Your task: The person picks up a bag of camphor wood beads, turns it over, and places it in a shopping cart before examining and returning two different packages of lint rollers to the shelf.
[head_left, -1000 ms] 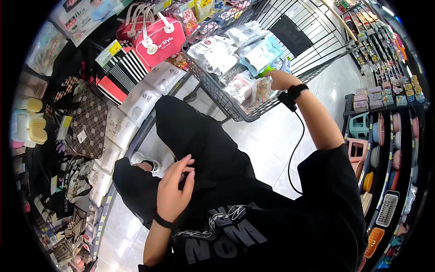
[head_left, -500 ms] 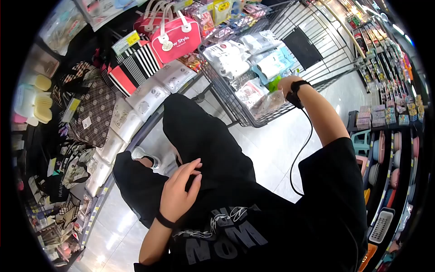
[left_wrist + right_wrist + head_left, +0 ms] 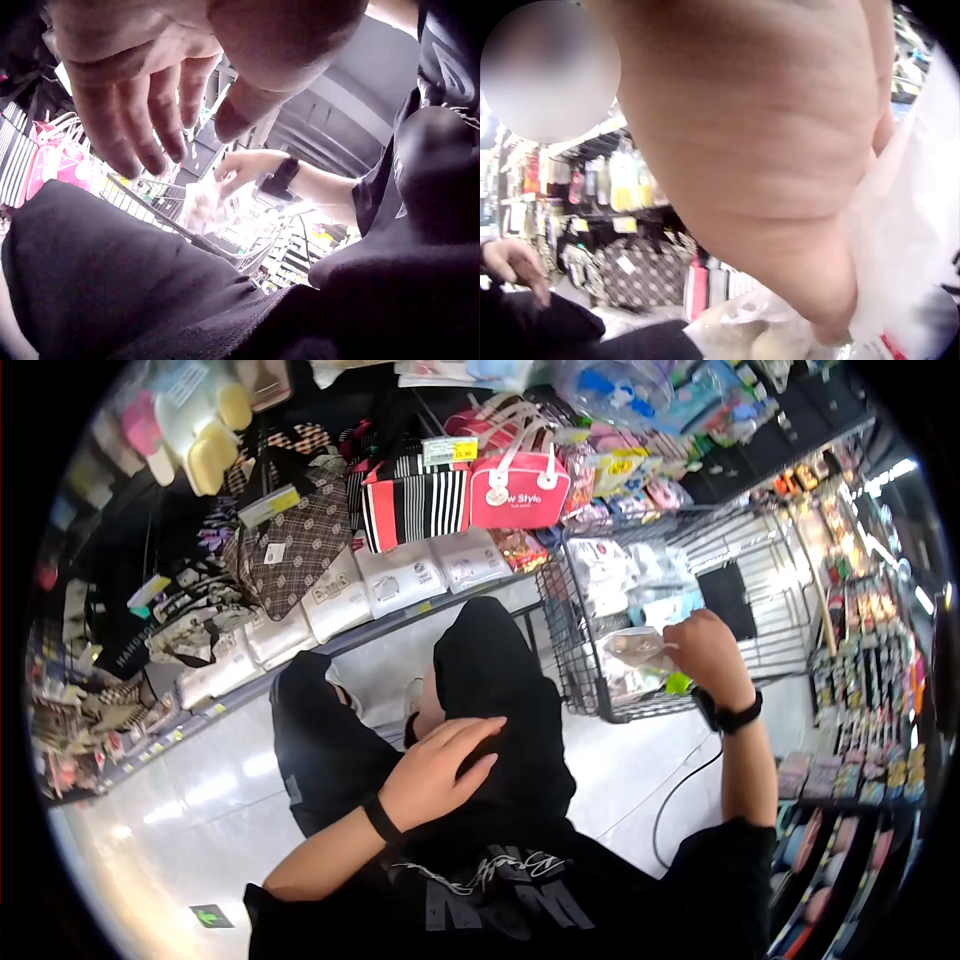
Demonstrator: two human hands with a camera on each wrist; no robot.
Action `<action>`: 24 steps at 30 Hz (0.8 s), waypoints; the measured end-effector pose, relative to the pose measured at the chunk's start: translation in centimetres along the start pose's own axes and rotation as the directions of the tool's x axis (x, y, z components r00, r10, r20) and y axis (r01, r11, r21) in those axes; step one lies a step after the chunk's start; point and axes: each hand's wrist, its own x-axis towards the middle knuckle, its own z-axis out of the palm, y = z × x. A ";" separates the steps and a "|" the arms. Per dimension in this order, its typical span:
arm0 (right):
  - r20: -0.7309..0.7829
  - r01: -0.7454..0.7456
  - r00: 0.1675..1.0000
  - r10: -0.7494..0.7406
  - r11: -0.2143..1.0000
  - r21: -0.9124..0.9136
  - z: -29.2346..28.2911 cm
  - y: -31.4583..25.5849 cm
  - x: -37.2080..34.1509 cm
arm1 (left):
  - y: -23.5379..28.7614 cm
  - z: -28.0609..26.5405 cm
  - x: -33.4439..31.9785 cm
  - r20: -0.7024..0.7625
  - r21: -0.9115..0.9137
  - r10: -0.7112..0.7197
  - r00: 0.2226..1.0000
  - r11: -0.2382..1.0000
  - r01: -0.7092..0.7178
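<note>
My right hand [image 3: 710, 650] grips a clear plastic bag [image 3: 632, 647] by its gathered end, over the shopping cart [image 3: 590, 705]. Round beige lumps show through the plastic bag [image 3: 754, 334] in the right wrist view. Beneath it in the cart lie white packages [image 3: 603, 575], a pale blue pack [image 3: 675, 605] and something bright green [image 3: 678, 682]. My left hand [image 3: 440, 770] is at my lap, fingers loosely bent and holding nothing. From the left wrist view, the left hand's fingers [image 3: 131, 124] hang down, with the right hand and bag beyond them.
On the left, a shelf carries a pink handbag [image 3: 520, 490], a striped bag [image 3: 415, 505], a brown patterned bag [image 3: 295, 550] and a row of white packs [image 3: 400, 575]. Further shelving [image 3: 860, 770] stands at the right. A cable [image 3: 660, 810] hangs from my right wrist.
My right hand has brought the clear bag up from among the packages in the cart. The head view has turned, so the shelf and cart sit differently. The left hand stays near my lap.
</note>
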 end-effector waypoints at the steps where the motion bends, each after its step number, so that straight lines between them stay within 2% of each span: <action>1: -0.048 0.034 0.998 -0.033 0.999 0.005 -2.9 -1.9 0.2 | 0.2 -0.2 0.4 0.023 0.032 -0.019 1.000 0.999 0.018; 2: -0.093 0.095 0.991 -0.100 0.994 -0.062 -4.5 -3.5 0.1 | 0.7 0.1 0.8 -0.051 0.029 0.004 0.999 1.000 -0.002; 4: -0.098 0.181 0.979 -0.180 0.984 -0.003 -7.9 -7.3 0.2 | 1.6 0.5 2.0 -0.193 0.033 0.047 0.980 0.999 -0.042; 6: -0.293 0.307 0.904 -0.312 0.950 -0.063 -9.6 -11.3 0.6 | 2.1 0.4 2.5 -0.220 0.100 0.075 0.973 0.994 -0.054; 8: -0.416 0.420 0.798 -0.436 0.897 -0.135 -10.5 -14.8 0.8 | 1.5 0.8 2.1 -0.246 -0.097 0.032 0.969 0.994 -0.058; 9: -0.405 0.469 0.775 -0.485 0.871 -0.145 -10.8 -16.0 0.6 | 0.8 0.5 1.7 -0.285 -0.152 0.083 0.955 0.980 -0.131; 10: -0.395 0.517 0.748 -0.534 0.841 -0.158 -11.2 -16.7 0.6 | 0.2 0.3 1.3 -0.298 -0.201 0.075 0.952 0.970 -0.139; 12: -0.461 0.502 0.727 -0.508 0.852 -0.147 -11.6 -16.8 1.2 | -0.6 -0.1 0.2 -0.314 -0.298 0.053 0.948 0.943 -0.151; 13: -0.493 0.496 0.718 -0.491 0.858 -0.132 -11.7 -17.1 1.3 | 0.0 -0.5 -0.2 -0.315 -0.392 -0.016 0.949 0.913 -0.115; 16: -0.627 0.210 0.767 -0.139 0.977 0.040 -11.8 -18.3 1.8 | -1.0 -0.5 -1.1 -0.355 -0.666 -0.153 0.922 0.734 -0.134; 17: -0.687 0.210 0.725 -0.060 0.968 0.137 -11.3 -18.2 2.2 | -0.9 -0.5 -1.2 -0.448 -0.706 -0.208 0.869 0.678 -0.202; 18: -0.697 0.226 0.717 0.013 0.942 0.250 -10.5 -18.3 2.6 | -2.1 -1.0 -1.1 -0.420 -0.732 -0.214 0.882 0.655 -0.189; 19: -0.615 0.283 0.764 0.193 0.757 0.589 -8.0 -19.8 3.0 | -2.0 -1.7 -0.9 -0.371 -0.834 -0.317 0.873 0.528 -0.163; 20: -0.466 0.289 0.830 0.308 0.478 0.830 -5.9 -22.4 3.6 | -1.8 -2.0 -0.9 -0.307 -0.919 -0.406 0.861 0.361 -0.158; 21: -0.373 0.361 0.874 0.311 0.096 0.927 -4.6 -24.8 4.4 | -1.7 -2.0 -0.6 -0.291 -0.930 -0.411 0.864 0.335 -0.153; 22: -0.279 0.357 0.920 0.274 -0.299 0.885 -3.6 -26.6 5.1 | -1.7 -1.8 -0.2 -0.271 -0.941 -0.416 0.868 0.305 -0.147; 24: -0.117 0.182 0.962 0.246 -0.261 0.948 -2.1 -27.5 5.5 | -1.4 -1.6 0.5 -0.264 -0.949 -0.406 0.875 0.271 -0.161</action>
